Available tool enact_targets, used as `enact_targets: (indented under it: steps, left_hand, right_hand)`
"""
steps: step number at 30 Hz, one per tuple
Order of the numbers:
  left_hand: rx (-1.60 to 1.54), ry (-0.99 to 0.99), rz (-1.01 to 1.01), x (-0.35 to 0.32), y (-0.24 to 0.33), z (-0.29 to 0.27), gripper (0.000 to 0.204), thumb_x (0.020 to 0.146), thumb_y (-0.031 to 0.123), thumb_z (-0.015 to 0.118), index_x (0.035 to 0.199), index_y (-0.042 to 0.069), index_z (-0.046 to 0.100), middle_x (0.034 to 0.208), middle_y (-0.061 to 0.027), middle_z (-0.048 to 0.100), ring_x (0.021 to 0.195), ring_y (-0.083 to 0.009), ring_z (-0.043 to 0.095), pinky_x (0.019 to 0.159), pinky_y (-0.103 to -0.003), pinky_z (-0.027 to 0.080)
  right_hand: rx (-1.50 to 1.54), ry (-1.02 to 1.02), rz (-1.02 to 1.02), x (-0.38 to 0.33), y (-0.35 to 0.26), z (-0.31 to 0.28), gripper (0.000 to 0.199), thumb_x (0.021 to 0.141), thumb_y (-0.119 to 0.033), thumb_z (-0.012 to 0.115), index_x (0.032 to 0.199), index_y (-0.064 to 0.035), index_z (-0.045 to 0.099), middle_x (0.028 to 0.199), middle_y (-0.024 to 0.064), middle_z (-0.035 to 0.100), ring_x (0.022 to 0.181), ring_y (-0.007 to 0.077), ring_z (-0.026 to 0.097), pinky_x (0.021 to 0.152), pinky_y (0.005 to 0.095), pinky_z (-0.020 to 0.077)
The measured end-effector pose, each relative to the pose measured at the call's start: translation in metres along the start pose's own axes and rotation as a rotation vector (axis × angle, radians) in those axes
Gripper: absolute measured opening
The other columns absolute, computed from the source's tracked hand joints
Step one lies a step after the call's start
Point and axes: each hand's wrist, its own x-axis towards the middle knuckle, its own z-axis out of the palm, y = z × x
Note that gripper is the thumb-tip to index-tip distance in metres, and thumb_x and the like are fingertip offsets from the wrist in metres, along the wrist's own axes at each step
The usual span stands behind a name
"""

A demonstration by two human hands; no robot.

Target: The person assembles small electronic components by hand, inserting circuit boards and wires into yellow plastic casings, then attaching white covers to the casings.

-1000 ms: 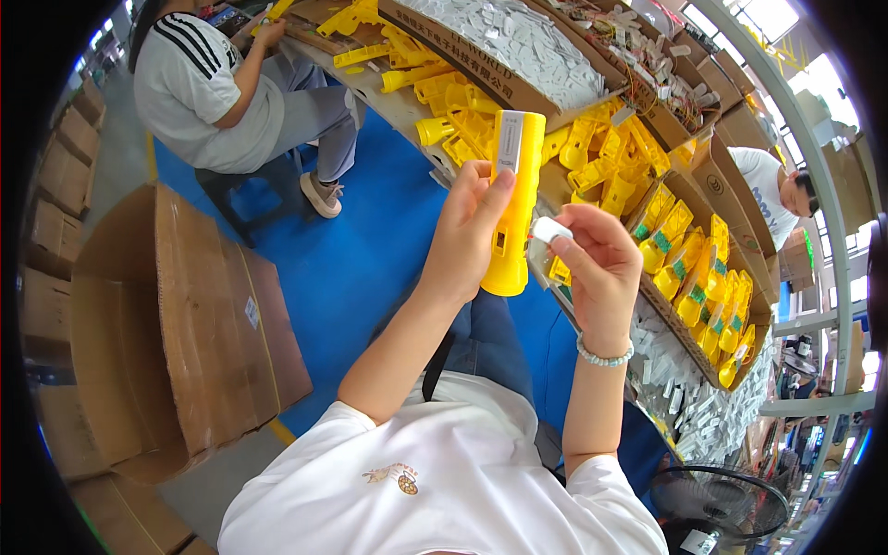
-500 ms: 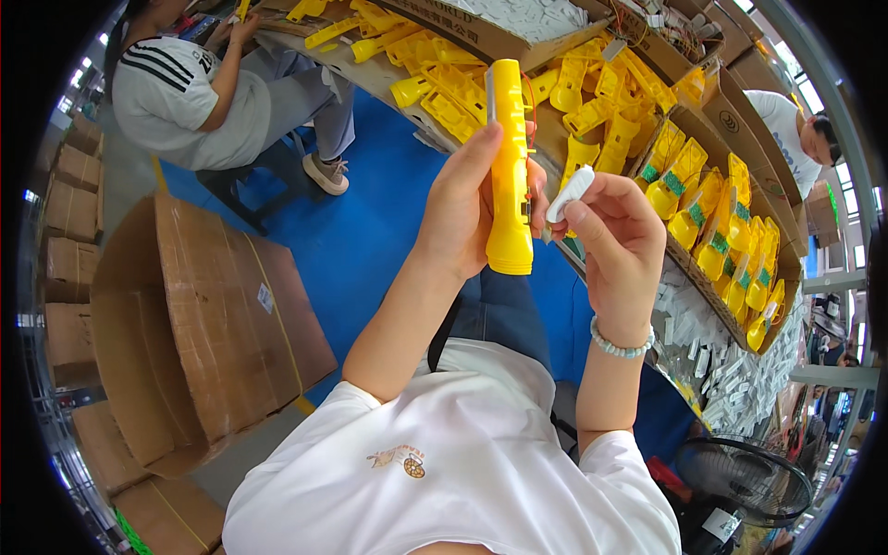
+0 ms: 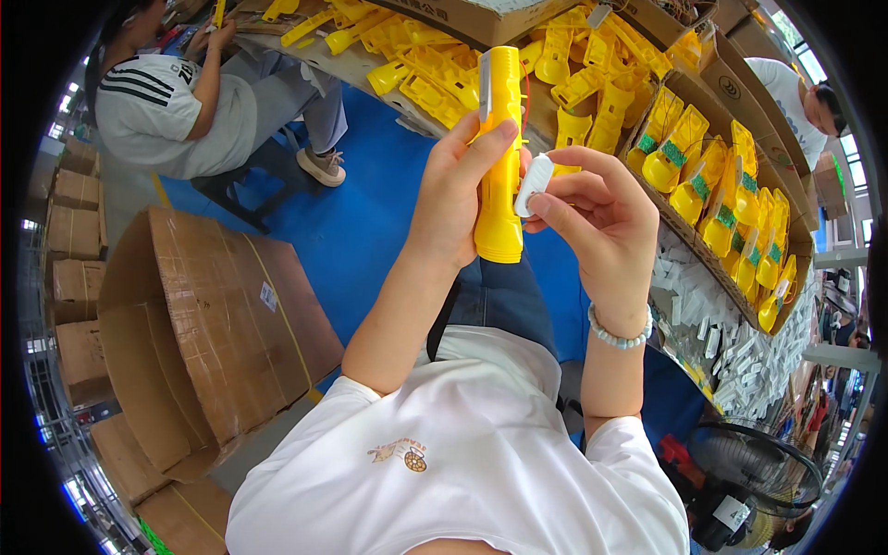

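My left hand is closed around a yellow flashlight-shaped plastic casing, held upright in front of me with its wider end toward me. A grey strip runs along the casing's upper left side, and a thin red wire loops out on its right. Between thumb and fingers of my right hand is a small white oblong plastic piece. It is tilted close against the casing's right side; whether the two touch I cannot tell.
Many yellow casings lie heaped on the bench ahead. To the right, a carton holds casings with green boards, beside scattered white pieces. A large open carton stands left, near a seated co-worker. A black fan is lower right.
The white piece has moved left and down, nearer the casing, and stands more upright. The casing has shifted slightly left, still in my left hand.
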Motion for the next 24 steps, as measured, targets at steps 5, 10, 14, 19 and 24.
enact_targets:
  steps: [5,10,14,19,24]
  left_hand:
    - [0.054,0.023,-0.025,-0.001,-0.003,-0.002,0.039,0.094,0.025,0.057,0.123,-0.001,0.052,0.096,-0.0061,0.057,0.081,-0.0104,0.058,0.068,-0.024,0.05]
    - [0.114,0.009,-0.01,0.001,-0.008,-0.004,0.04,0.093,0.024,0.058,0.123,-0.001,0.052,0.096,-0.0052,0.057,0.08,-0.0094,0.058,0.068,-0.023,0.05]
    - [0.137,-0.002,-0.029,0.001,-0.009,-0.003,0.031,0.091,0.026,0.063,0.111,0.004,0.053,0.084,-0.0033,0.059,0.07,-0.0078,0.059,0.061,-0.023,0.048]
    - [0.139,-0.026,-0.067,0.0,-0.016,-0.003,0.031,0.091,0.025,0.063,0.111,0.004,0.054,0.087,-0.003,0.059,0.074,-0.0078,0.06,0.064,-0.023,0.049]
    - [0.119,0.011,-0.023,-0.004,-0.02,0.0,0.028,0.093,0.024,0.062,0.111,0.004,0.054,0.088,-0.0024,0.059,0.075,-0.0075,0.059,0.065,-0.023,0.047]
  right_hand:
    - [0.067,0.017,0.021,0.0,0.001,0.001,0.035,0.082,0.011,0.062,0.116,0.004,0.057,0.087,0.011,0.067,0.077,0.015,0.067,0.071,0.0258,0.0573]
    - [-0.066,0.027,0.014,0.001,0.008,-0.005,0.025,0.085,0.008,0.061,0.11,0.0057,0.062,0.084,0.0088,0.066,0.075,0.0145,0.067,0.068,0.0258,0.058]
    - [-0.034,0.011,0.037,0.001,0.01,-0.01,0.022,0.086,0.007,0.06,0.108,0.0062,0.063,0.084,0.0085,0.066,0.074,0.0139,0.067,0.067,0.0256,0.0579]
    - [-0.135,0.005,0.051,-0.001,0.008,-0.012,0.02,0.085,0.004,0.063,0.105,0.0063,0.063,0.082,0.0079,0.067,0.071,0.0123,0.066,0.065,0.0251,0.0573]
    - [-0.105,0.002,0.136,0.0,0.007,-0.016,0.018,0.084,0.003,0.065,0.101,0.0072,0.062,0.081,0.0087,0.067,0.071,0.0132,0.066,0.064,0.0258,0.0573]
